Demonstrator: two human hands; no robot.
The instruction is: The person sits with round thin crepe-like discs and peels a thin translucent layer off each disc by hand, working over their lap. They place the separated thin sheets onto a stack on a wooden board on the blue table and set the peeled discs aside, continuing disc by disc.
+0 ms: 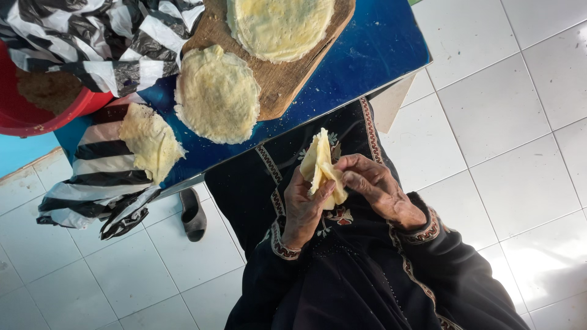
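A folded pale yellow flatbread (pixel 320 164) is held upright over my lap, above my black embroidered dress. My left hand (pixel 304 211) grips it from below and behind. My right hand (pixel 378 188) pinches its lower edge with the fingertips. Both hands sit just in front of the blue table's near edge (pixel 361 58).
On the blue table lies a wooden board (pixel 278 82) with one round flatbread (pixel 281 25) on it and another (pixel 217 95) half over its edge. A torn flatbread piece (pixel 151 142) rests on black-and-white striped plastic (pixel 101 177). A red bowl (pixel 33 113) stands at left. A sandal (pixel 192 214) lies on the white tile floor.
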